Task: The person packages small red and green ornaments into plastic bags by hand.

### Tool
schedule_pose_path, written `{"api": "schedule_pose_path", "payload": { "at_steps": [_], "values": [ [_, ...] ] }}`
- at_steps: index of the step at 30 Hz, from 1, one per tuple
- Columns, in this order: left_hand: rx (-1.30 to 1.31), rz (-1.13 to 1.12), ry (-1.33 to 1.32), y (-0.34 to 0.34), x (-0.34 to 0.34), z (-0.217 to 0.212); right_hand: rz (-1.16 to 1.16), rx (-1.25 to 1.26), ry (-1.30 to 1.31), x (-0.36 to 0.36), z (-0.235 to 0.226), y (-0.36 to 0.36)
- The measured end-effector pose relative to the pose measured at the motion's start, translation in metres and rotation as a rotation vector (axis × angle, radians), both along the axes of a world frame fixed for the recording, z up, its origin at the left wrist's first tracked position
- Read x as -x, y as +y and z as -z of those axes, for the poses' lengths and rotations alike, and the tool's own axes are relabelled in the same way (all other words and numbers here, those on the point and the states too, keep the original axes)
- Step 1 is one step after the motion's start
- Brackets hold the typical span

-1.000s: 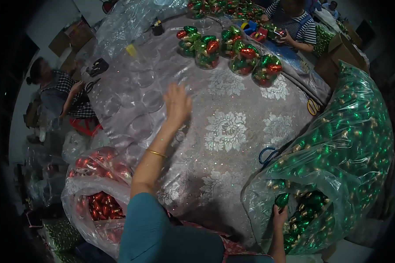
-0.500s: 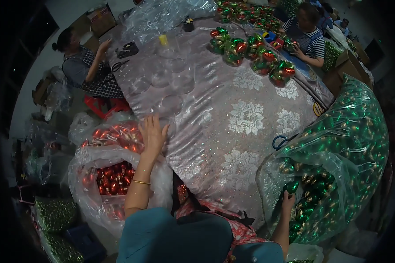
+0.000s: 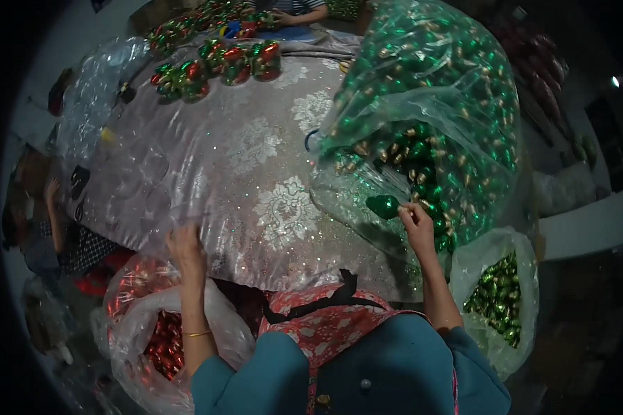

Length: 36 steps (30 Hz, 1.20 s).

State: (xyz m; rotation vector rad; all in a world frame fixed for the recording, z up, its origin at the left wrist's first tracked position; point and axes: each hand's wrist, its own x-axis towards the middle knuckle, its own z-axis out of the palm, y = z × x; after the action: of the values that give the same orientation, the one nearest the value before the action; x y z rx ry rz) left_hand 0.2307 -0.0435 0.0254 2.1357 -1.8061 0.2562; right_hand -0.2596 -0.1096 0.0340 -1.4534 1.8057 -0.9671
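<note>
Between the fingertips of my right hand point(image 3: 419, 228) is a shiny dark green bauble point(image 3: 382, 206), held by its narrow end. It hangs just outside the mouth of a big clear bag point(image 3: 457, 104) full of green baubles with gold caps. My left hand point(image 3: 187, 250) is at the left front edge of the cloth-covered table point(image 3: 228, 207), close to the transparent round containers point(image 3: 158, 200). Its fingers are bent and smeared, so whether they grip anything does not show.
An open bag of red baubles point(image 3: 165, 346) stands below my left forearm. A smaller bag of green baubles point(image 3: 495, 304) is at the lower right. Filled clear tubs point(image 3: 235, 66) stand at the table's far side. Two people sit at the far and left sides.
My view has swung to the right. The right hand has come out of the green bag with a bauble. The left hand's fingers, spread before, are now bent.
</note>
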Motion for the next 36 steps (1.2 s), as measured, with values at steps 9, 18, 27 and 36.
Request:
{"api": "schedule_pose_path", "payload": {
  "at_steps": [9,18,27,36],
  "values": [
    [-0.076,-0.405,-0.156,0.012,-0.052,0.024,-0.040,0.110,-0.024,0.033,-0.014,0.059],
    [0.123,-0.040,-0.022,0.046,-0.016,0.034,-0.154,-0.036,-0.107,-0.006,0.001,0.043],
    [-0.558,0.557,-0.486,-0.023,0.045,0.083,-0.407,0.122,-0.054,-0.091,-0.012,0.046],
    [-0.572,0.809,-0.713,-0.038,0.032,0.034,-0.012,0.096,-0.060,-0.013,0.010,0.104]
  ]
}}
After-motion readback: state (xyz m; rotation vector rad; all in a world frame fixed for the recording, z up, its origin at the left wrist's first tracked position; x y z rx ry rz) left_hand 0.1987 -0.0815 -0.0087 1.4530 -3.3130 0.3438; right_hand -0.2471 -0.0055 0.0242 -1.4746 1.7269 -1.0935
